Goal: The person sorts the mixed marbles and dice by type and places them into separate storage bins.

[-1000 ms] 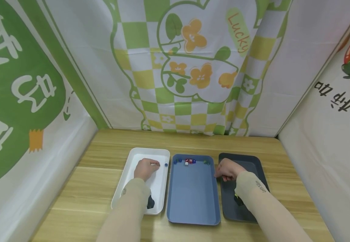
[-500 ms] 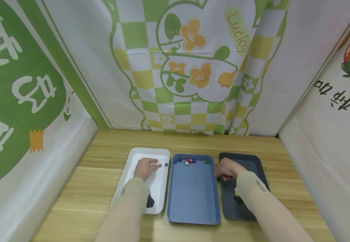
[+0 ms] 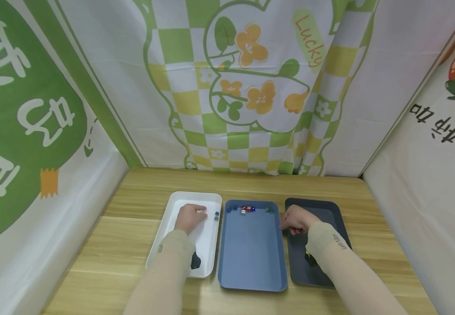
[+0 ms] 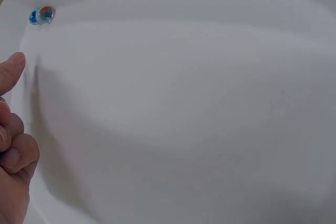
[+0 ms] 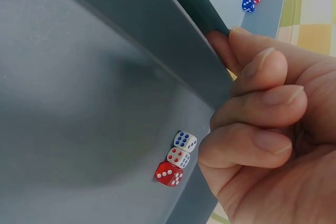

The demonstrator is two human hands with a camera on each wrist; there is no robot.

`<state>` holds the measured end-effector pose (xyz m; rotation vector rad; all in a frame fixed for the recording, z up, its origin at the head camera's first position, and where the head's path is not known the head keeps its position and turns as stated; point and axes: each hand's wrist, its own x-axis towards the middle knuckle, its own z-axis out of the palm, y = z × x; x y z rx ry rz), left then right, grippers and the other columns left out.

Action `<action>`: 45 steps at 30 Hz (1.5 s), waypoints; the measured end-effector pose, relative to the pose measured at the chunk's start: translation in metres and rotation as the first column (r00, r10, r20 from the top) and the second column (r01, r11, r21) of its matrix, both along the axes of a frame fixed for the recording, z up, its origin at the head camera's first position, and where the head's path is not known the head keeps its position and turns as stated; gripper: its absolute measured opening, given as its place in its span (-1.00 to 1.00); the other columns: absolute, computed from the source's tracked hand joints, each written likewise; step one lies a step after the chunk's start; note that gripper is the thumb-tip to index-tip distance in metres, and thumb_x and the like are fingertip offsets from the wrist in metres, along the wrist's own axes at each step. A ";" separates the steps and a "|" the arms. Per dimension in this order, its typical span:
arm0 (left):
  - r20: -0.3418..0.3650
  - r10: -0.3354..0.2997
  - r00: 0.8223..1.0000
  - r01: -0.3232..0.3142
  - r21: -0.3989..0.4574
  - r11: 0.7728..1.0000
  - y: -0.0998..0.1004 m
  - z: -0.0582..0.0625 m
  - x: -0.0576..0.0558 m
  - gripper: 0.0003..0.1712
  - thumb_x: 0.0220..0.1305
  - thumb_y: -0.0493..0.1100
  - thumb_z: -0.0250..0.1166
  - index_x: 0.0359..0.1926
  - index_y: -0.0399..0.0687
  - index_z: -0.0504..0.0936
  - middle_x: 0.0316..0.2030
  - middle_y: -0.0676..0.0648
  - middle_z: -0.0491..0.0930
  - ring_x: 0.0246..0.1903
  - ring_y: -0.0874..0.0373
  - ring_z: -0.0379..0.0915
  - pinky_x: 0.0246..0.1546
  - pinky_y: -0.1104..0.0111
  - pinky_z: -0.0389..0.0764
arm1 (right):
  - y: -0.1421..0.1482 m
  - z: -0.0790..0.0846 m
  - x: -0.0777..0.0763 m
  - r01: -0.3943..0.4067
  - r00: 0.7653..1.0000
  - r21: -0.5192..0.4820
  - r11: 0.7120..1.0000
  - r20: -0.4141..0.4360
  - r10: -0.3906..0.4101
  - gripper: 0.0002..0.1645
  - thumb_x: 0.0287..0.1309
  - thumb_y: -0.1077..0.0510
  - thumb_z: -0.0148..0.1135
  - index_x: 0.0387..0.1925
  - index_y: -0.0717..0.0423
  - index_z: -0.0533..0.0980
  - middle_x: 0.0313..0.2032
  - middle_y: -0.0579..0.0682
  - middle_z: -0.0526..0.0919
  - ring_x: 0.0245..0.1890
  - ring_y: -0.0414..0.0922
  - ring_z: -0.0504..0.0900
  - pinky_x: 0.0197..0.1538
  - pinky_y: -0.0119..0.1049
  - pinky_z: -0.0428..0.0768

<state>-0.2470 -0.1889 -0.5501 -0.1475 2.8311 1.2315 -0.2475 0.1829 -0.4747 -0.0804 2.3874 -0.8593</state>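
My left hand [image 3: 189, 218] hovers over the white tray [image 3: 208, 267], thumb and forefinger apart with nothing between them, other fingers curled in. Two glass marbles [image 4: 42, 15] lie side by side in that tray against its right wall, just beyond the fingertips. My right hand [image 3: 296, 220] reaches across the far left part of the dark grey tray [image 3: 298, 271]. Its thumb and forefinger pinch the right rim of the blue tray [image 3: 253, 262], the other fingers folded. Below this hand, two white dice [image 5: 181, 149] and a red die [image 5: 169, 174] sit in the dark tray.
Along the blue tray's far end lie several marbles [image 3: 232, 209] at left, a cluster of red, white and blue dice [image 3: 248, 210], and greenish marbles [image 3: 268, 210] at right. The trays stand side by side on a wooden table [image 3: 105, 245]. A patterned curtain [image 3: 251, 148] hangs behind.
A marble left the fingertips of my left hand and rolled right, coming to lie next to the other one by the white tray's wall. My right hand stayed put.
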 end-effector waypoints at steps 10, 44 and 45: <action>-0.019 -0.001 1.000 0.003 0.074 0.997 0.016 0.026 -0.011 -0.70 0.34 -0.15 0.36 0.04 -0.13 0.76 0.09 -0.17 0.70 0.20 -0.16 0.54 0.17 0.00 0.54 | 0.001 0.002 0.000 -0.009 1.000 0.007 1.000 0.002 0.009 -0.74 0.31 0.25 0.31 -0.52 0.26 0.67 -0.82 -0.08 0.36 -0.78 -0.20 0.24 -0.63 -0.36 0.20; -0.020 -0.173 0.985 0.174 0.130 0.976 0.129 0.039 -0.018 -0.68 0.34 -0.11 0.40 0.07 -0.07 0.76 0.05 -0.08 0.73 0.11 -0.05 0.61 0.12 0.07 0.59 | -0.001 0.004 0.001 0.006 1.000 0.006 1.000 0.019 -0.006 -0.54 0.31 0.24 0.30 -0.72 0.08 0.43 -0.83 -0.09 0.31 -0.78 -0.20 0.18 -0.64 -0.35 0.15; -0.020 -0.179 0.984 0.180 0.117 0.977 0.132 0.039 -0.017 -0.69 0.34 -0.11 0.40 0.07 -0.05 0.76 0.05 -0.07 0.73 0.11 -0.04 0.61 0.11 0.08 0.59 | -0.001 0.004 0.002 0.005 1.000 0.007 1.000 0.016 -0.005 -0.54 0.31 0.24 0.30 -0.72 0.07 0.42 -0.83 -0.09 0.31 -0.78 -0.20 0.18 -0.64 -0.35 0.15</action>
